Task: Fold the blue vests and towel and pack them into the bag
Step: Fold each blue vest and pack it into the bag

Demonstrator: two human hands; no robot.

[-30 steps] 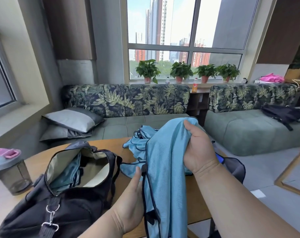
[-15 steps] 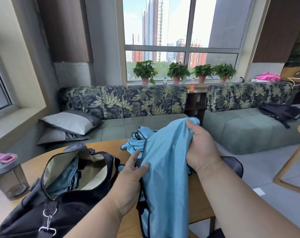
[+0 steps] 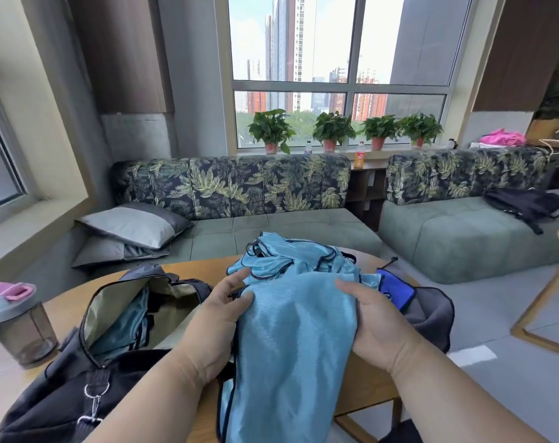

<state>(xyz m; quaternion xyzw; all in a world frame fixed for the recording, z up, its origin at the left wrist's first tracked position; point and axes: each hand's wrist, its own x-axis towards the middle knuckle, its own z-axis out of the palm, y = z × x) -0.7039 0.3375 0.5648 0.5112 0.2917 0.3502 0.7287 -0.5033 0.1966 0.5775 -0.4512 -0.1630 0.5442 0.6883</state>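
A light blue vest (image 3: 287,353) with dark trim hangs in front of me over the table edge. My left hand (image 3: 214,327) grips its left side, thumb on top of the cloth. My right hand (image 3: 377,321) grips its right side. Behind it more light blue vest cloth (image 3: 281,254) lies bunched on the wooden table (image 3: 195,270). The black bag (image 3: 73,391) sits open at the left, with folded blue cloth (image 3: 124,324) inside. A grey towel (image 3: 431,314) with a bright blue piece (image 3: 393,289) on it lies at the right.
A clear shaker bottle (image 3: 16,324) with a pink lid stands at the table's left edge. Behind the table is a leaf-patterned green sofa (image 3: 271,225) with grey pillows (image 3: 127,225). A second sofa (image 3: 463,231) carries a black backpack (image 3: 527,206). A wooden frame (image 3: 546,302) stands at the right.
My right hand has lowered the vest from its raised position down toward the table. My left hand moved up and took hold of its left side. The view tilted down slightly.
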